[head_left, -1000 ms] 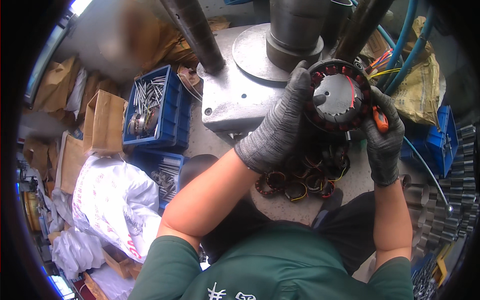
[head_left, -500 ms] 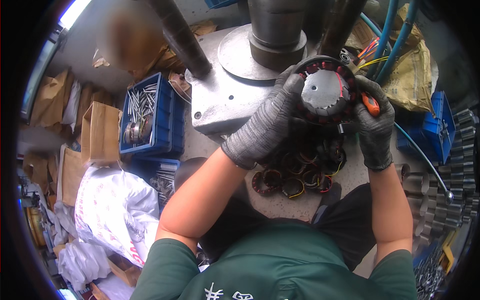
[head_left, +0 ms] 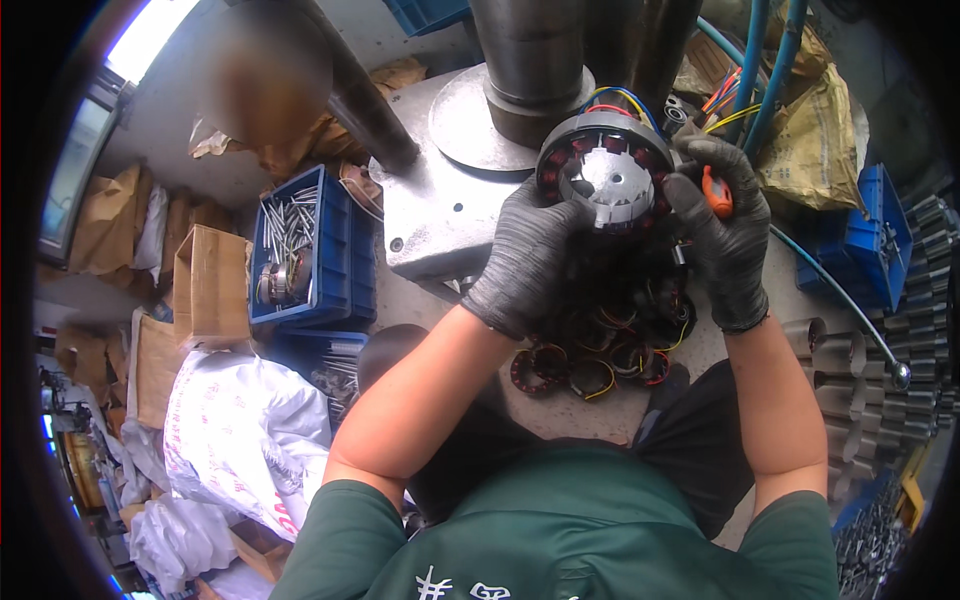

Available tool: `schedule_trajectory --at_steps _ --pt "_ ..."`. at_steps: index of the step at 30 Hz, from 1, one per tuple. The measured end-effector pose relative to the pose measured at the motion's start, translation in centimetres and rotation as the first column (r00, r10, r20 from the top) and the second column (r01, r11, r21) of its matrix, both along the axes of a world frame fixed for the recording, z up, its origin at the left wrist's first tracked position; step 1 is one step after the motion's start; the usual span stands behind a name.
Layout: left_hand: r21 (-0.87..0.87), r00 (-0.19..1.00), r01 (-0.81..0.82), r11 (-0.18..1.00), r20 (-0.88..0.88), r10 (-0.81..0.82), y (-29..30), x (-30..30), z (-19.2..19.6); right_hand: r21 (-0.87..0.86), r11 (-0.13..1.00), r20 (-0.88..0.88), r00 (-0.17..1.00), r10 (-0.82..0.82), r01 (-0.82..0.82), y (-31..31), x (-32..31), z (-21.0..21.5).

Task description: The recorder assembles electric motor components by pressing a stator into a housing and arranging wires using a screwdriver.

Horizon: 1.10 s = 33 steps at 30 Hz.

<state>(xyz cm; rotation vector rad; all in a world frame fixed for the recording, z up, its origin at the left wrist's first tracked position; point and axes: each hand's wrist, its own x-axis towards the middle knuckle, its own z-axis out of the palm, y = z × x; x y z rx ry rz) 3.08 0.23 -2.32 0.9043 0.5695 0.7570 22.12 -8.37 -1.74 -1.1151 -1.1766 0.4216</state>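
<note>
In front of the press I hold up a motor stator (head_left: 608, 128), a round grey ring with reddish copper coils inside and a pale metal centre. Red, yellow and blue wires rise from its far side. My left hand (head_left: 530, 250) is closed on its left edge, thumb over the face. My right hand (head_left: 728, 225) is at its right edge, fingers curled, with an orange-handled tool (head_left: 717, 193) tucked in the grip. The tool's exact kind is hidden by the glove. Both hands wear grey knit gloves. Below the stator lie several smaller wound coil rings (head_left: 592, 377).
The press base (head_left: 440, 235) and its column (head_left: 530, 60) stand just ahead. Blue bins (head_left: 345, 250) of metal rods are at left, near a white sack (head_left: 235, 430). At right are a blue bin (head_left: 865, 255), blue hoses (head_left: 752, 95) and stacked metal cylinders (head_left: 915, 330).
The stator has moved left and tilted, so its outer wall and coloured wires now show. My left thumb has come over its face, and my right fingers have shifted along the rim.
</note>
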Motion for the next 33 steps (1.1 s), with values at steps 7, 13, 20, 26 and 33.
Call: schedule_trajectory --at_steps 7,13,20,26,33 --pt "0.271 0.998 -0.063 0.961 0.006 0.064 0.0 0.8 -1.1 -0.036 0.997 0.165 0.985 -0.056 0.063 0.2 1.0 0.2" --pt "0.295 0.968 0.16 0.942 -0.232 -0.092 1.1 -1.3 2.0 -0.246 0.966 -0.31 0.951 0.001 -0.081 0.4 2.2 0.7" --pt "0.079 0.988 0.054 0.995 -0.147 -0.042 1.0 -0.4 -0.1 -0.118 0.993 0.191 0.98 0.056 -0.033 1.2 1.4 1.3" --pt "-0.034 0.985 0.007 0.999 -0.175 -0.013 1.4 -1.9 1.2 0.111 0.988 0.182 0.975 -0.126 0.107 -1.0 1.2 3.2" --pt "-0.021 0.989 -0.048 0.999 -0.143 0.045 1.5 -1.8 1.0 0.241 0.954 0.105 0.982 0.156 -0.177 -4.9 -0.7 3.6"
